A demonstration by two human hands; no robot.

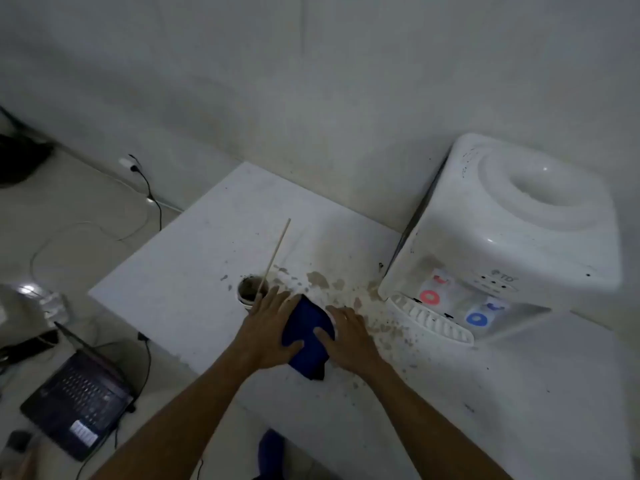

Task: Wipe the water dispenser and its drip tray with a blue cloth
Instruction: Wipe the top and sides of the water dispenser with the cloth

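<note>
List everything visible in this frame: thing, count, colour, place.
water dispenser: 1, white, table's right, against wall
drip tray: 1, white, dispenser's front base
taps: 2, red and blue, above tray
table: 1, white, brown-stained
cup: 1, white, holding stick, beside left hand
blue cloth: 1, between both hands
laptop: 1, dark, floor, lower left
left hand: on cloth
right hand: on cloth

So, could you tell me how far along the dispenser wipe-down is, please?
Nothing looks wiped yet. The left hand and right hand hold the blue cloth on the table, among brown spills. Left to do: the water dispenser, which shows dark specks, and its drip tray.
</note>
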